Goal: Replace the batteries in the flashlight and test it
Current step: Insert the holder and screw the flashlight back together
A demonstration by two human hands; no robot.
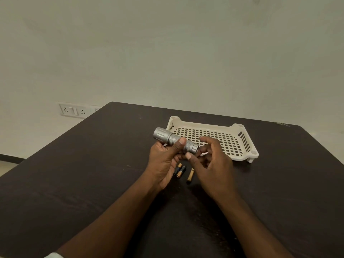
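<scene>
A silver metal flashlight (170,137) is held above the dark table, its wide head pointing up and left. My left hand (164,161) grips its ribbed body from below, thumb on top. My right hand (212,162) is at the flashlight's tail end, fingers spread and curled near it, fingertips touching or almost touching the tail. On the table under my hands lie two black-and-copper batteries (180,171) side by side and one gold battery (190,175) a little to their right.
A cream plastic basket (240,131) with a grid floor stands on the dark table (93,174) just behind my hands; nothing shows inside it. A wall socket panel (74,110) is on the wall at left. The table's left edge runs diagonally.
</scene>
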